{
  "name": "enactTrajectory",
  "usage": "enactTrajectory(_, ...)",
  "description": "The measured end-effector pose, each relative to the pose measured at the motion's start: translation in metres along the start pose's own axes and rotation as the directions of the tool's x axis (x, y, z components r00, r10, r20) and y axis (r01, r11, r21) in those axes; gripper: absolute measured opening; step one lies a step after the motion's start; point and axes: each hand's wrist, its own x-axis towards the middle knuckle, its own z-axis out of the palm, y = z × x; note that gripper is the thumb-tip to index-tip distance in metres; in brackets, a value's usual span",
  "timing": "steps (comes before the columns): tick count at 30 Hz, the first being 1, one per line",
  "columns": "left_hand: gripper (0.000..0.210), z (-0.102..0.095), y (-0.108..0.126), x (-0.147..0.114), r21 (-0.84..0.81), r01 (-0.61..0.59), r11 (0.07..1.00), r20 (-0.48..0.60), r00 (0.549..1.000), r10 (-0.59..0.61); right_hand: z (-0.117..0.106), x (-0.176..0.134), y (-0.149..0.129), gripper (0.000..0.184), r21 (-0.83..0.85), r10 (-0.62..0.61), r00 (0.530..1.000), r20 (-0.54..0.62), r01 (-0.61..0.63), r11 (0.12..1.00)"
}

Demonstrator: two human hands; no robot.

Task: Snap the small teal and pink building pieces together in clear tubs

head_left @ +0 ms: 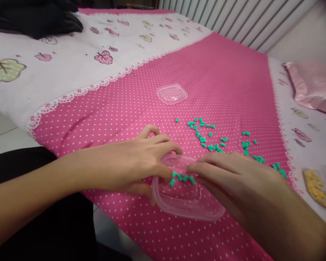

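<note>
A clear plastic container (206,214) sits near the front edge of the pink cloth, with several small green pieces (183,178) like tiny toy bricks in it. My left hand (141,159) grips its left rim, the thumb outside and a finger reaching in, while other fingers curl along the far side. Over the right part of the container is my right hand (233,181), its fingers closed together and pointing down inside; the fingertips are partly hidden, so anything they hold cannot be made out. Beyond both hands, more green pieces (202,139) lie loosely scattered on the cloth.
A clear plastic lid (172,94) lies flat farther back on the dotted bedspread (119,108). To the right are a shiny pink packet (315,87) and a bag of yellow pieces (317,186). Dark fabric (35,18) rests at upper left; a slatted panel (228,18) stands behind.
</note>
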Motion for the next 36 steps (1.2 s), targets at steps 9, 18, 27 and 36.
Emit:
enactTrajectory(9,0.027,0.000,-0.002,-0.001,-0.026,-0.008,1.000,-0.005,1.000,0.007,0.011,0.005,-0.009,0.021,0.089,-0.019,0.996,0.084,0.012,0.996)
enactTrajectory(18,0.017,-0.005,-0.012,-0.005,0.009,0.007,1.000,-0.001,1.000,-0.007,0.020,0.009,-0.012,0.024,0.088,-0.021,0.999,0.024,0.019,0.996)
enactTrajectory(27,0.013,-0.001,-0.010,-0.004,0.038,-0.009,0.999,-0.003,1.000,0.009,0.018,0.011,-0.012,0.022,0.056,-0.051,0.999,0.017,0.050,0.997)
enactTrajectory(36,0.014,0.000,-0.008,-0.002,0.061,-0.016,0.998,-0.019,1.000,0.017,0.024,0.008,-0.015,0.025,0.067,-0.029,1.000,0.009,0.028,0.997)
